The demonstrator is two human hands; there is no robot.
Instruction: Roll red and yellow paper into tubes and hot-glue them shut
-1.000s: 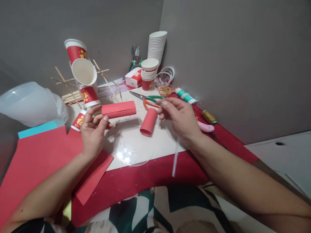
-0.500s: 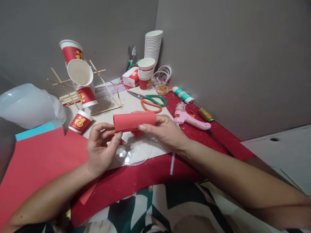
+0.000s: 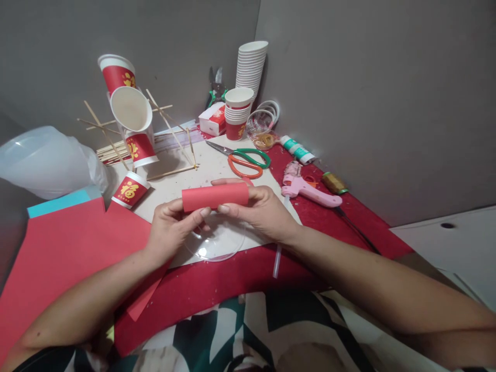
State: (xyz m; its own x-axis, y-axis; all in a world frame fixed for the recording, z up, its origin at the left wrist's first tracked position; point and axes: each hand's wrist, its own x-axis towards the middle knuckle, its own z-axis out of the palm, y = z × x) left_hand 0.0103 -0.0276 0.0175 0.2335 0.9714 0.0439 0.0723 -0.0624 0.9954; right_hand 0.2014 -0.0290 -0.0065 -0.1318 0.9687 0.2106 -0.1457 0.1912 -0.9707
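Observation:
A strip of red paper rolled into a tube lies level between my two hands, above the white board. My left hand grips its left end, with the thumb along the lower side. My right hand holds the right end, thumb underneath and a finger seemingly inside the opening. Below the tube a clear plastic disc rests on the board. Scissors with green and orange handles lie beyond the hands.
Red paper sheets cover the left side. Behind them stand joined paper cups and a frame of sticks. Stacked cups are at the back. A pink glue gun lies on the right, near thread spools.
My left hand has moved right and closed on the tube's left end, its thumb now near my right thumb. The tube's open left end has turned out of sight.

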